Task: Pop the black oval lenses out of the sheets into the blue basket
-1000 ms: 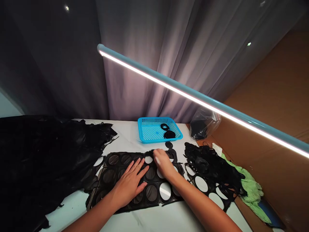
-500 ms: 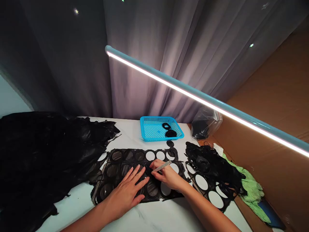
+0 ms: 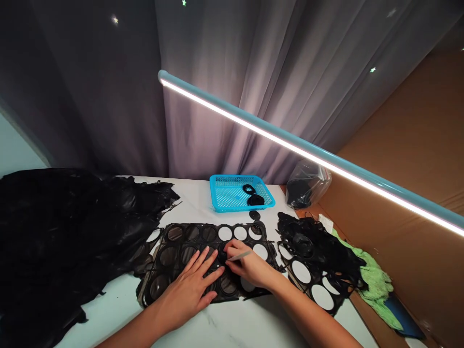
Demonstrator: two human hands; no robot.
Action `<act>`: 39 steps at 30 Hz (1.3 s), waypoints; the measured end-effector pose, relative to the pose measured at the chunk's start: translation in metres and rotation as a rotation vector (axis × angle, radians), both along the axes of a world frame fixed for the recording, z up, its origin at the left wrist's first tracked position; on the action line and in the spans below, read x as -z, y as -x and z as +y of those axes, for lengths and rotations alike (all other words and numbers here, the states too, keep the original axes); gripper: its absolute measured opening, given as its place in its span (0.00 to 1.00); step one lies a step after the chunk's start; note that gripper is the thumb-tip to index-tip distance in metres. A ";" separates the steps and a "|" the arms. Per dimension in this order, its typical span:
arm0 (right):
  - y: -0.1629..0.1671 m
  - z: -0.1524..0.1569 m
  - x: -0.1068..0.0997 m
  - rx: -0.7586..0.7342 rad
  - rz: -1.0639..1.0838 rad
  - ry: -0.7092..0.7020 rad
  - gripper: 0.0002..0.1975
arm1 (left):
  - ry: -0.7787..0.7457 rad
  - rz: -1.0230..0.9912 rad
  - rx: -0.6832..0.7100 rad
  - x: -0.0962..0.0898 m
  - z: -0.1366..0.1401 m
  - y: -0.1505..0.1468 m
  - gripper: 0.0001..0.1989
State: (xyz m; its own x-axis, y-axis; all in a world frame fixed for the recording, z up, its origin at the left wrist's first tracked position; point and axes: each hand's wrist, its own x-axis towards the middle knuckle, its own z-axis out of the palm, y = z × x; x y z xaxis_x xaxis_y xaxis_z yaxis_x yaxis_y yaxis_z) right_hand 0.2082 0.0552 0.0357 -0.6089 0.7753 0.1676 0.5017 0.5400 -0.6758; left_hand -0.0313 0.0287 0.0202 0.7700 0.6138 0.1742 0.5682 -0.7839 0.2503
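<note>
- Black punched sheet (image 3: 203,263) is spread flat on the white bench (image 3: 232,328), with round discs in some holes and others already bare.
- It looks thin, limp and light, so it is best pinned with a flat palm beside the disc being worked.
- Left hand (image 3: 194,285) is laid open, fingers spread, on the sheet.
- Right hand (image 3: 250,266) is closed around a slim tool (image 3: 239,256), its tip at a middle-row disc.

Black punched sheet (image 3: 188,241), perforated blue basket (image 3: 232,193), green cloth (image 3: 377,285), white table (image 3: 224,328)
</note>
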 end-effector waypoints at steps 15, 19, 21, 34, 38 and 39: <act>-0.014 -0.029 -0.008 0.224 0.050 -0.037 0.08 | 0.071 0.041 0.105 -0.012 -0.030 0.006 0.33; 0.000 -0.053 -0.009 0.096 0.096 0.137 0.08 | 0.101 0.061 0.113 -0.007 -0.035 0.008 0.35; -0.002 -0.055 -0.011 0.081 0.119 0.185 0.06 | 0.110 0.042 0.117 -0.006 -0.034 0.008 0.34; -0.002 -0.058 -0.010 0.051 0.085 0.146 0.06 | 0.110 0.020 0.127 -0.010 -0.033 0.007 0.32; 0.003 -0.065 -0.001 0.005 -0.075 -0.034 0.06 | 0.103 0.005 0.128 -0.007 -0.033 0.009 0.34; 0.001 -0.063 0.001 0.010 -0.094 -0.075 0.06 | 0.097 -0.009 0.127 -0.005 -0.033 0.009 0.33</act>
